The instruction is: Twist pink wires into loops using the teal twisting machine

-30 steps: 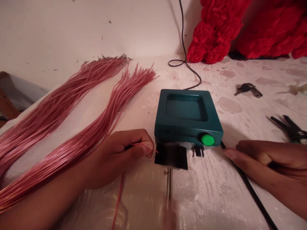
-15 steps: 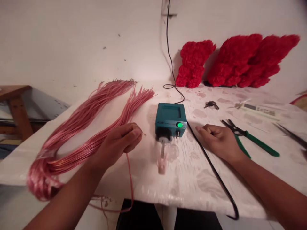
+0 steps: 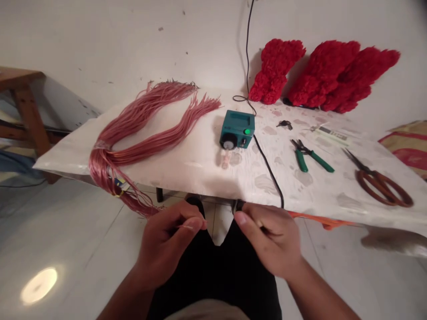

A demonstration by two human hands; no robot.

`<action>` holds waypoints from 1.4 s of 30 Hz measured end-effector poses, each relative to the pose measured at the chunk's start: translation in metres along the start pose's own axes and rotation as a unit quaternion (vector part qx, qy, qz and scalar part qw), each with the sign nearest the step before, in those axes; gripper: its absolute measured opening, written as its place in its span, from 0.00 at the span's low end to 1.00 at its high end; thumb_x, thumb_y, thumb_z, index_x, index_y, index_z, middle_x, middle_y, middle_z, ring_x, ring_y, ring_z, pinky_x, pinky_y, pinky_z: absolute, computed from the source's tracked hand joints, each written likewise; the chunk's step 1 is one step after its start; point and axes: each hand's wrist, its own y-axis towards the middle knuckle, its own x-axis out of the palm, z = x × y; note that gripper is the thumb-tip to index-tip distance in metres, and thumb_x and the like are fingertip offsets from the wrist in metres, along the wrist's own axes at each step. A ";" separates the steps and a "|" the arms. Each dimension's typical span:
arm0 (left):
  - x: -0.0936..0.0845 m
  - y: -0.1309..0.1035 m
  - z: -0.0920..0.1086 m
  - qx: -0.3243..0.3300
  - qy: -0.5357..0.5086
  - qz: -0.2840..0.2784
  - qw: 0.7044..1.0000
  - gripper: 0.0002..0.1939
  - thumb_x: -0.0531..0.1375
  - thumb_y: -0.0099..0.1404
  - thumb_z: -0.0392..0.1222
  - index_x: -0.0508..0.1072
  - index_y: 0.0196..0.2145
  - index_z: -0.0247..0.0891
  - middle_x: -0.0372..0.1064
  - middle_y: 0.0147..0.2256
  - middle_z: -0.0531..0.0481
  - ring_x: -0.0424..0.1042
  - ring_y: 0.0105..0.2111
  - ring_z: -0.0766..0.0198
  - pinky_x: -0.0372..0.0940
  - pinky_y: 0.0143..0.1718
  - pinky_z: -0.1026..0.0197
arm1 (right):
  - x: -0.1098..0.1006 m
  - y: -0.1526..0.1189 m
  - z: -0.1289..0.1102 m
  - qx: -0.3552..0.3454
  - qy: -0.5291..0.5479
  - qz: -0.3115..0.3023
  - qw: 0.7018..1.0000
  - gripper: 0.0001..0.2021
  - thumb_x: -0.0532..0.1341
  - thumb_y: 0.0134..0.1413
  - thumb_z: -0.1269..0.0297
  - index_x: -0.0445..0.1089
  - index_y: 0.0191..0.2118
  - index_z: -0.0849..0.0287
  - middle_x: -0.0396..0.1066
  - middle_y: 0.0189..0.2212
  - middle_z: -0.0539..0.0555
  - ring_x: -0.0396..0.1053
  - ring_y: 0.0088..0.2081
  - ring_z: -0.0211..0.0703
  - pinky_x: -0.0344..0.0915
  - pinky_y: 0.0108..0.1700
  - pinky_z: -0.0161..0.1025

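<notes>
My left hand (image 3: 171,242) is closed in front of the table edge, thumb against the fingers, pinching a thin pale strand (image 3: 186,227). To its right, my right hand (image 3: 271,235) is also closed; what lies in its fingers is too small to make out. Both hands are over my lap and apart. Beyond them on the table stands a teal box (image 3: 237,126) with a lit green light and a round knob-like part facing me. A large bundle of pink cords (image 3: 143,151) lies at the left, its near end hanging over the table edge.
Green-handled pliers (image 3: 315,158), scissors (image 3: 383,186), keys (image 3: 285,124) and a pale device with buttons (image 3: 333,133) lie at the right of the table (image 3: 187,178). Red flower bunches (image 3: 340,75) lean on the wall. A black cable (image 3: 268,169) runs to the front edge.
Both hands have come back from beside the teal box to over my lap, closer together. The view has tilted down. The cord hanging below my left hand no longer shows.
</notes>
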 end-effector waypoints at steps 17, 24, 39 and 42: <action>0.017 -0.015 0.004 0.203 0.202 0.023 0.958 0.05 0.60 0.70 0.35 0.74 0.35 0.39 0.68 0.21 0.58 0.64 0.17 0.71 0.57 0.20 0.66 | 0.022 -0.031 -0.033 0.073 0.014 0.075 0.994 0.09 0.60 0.63 0.73 0.76 0.45 0.59 0.60 0.22 0.44 0.62 0.25 0.32 0.63 0.28 0.31; 0.018 -0.017 0.001 0.093 0.182 0.017 0.979 0.07 0.59 0.69 0.33 0.74 0.34 0.40 0.73 0.24 0.56 0.70 0.22 0.69 0.64 0.25 0.67 | 0.011 -0.032 -0.019 0.067 -0.027 0.051 0.996 0.08 0.60 0.63 0.71 0.76 0.44 0.59 0.66 0.23 0.45 0.65 0.25 0.32 0.66 0.28 0.30; -0.006 0.181 -0.007 0.008 0.290 -0.122 0.949 0.13 0.53 0.69 0.46 0.71 0.32 0.37 0.72 0.31 0.50 0.69 0.33 0.60 0.61 0.34 0.60 | -0.108 0.021 0.126 0.235 -0.233 0.139 0.933 0.19 0.61 0.57 0.46 0.78 0.33 0.57 0.77 0.27 0.54 0.71 0.25 0.43 0.63 0.25 0.36; 0.002 0.218 -0.024 0.015 0.302 -0.147 0.942 0.13 0.53 0.69 0.46 0.71 0.31 0.37 0.72 0.31 0.50 0.69 0.34 0.60 0.61 0.35 0.60 | -0.115 0.014 0.133 0.267 -0.224 0.144 0.926 0.17 0.63 0.55 0.44 0.79 0.33 0.53 0.78 0.29 0.55 0.72 0.25 0.44 0.60 0.19 0.36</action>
